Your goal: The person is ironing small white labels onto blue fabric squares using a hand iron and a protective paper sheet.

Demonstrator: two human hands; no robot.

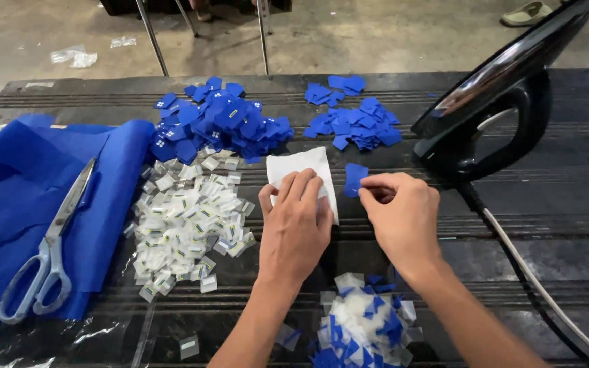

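Note:
My left hand [296,225] lies flat on a white square of cloth [301,165] in the middle of the dark table, fingers pressing its lower half. My right hand [399,215] pinches a small blue fabric square [355,178] by its right edge, just to the right of the white cloth. Below my wrists sits a heap of clear plastic bits mixed with blue scraps [365,326].
A black iron [495,109] stands upright at the right, its white cord [540,289] trailing toward me. Two piles of blue squares [221,126] [354,123] lie at the back. Clear packets [189,221] are heaped left of centre. Scissors [49,249] rest on blue cloth [15,197] at the left.

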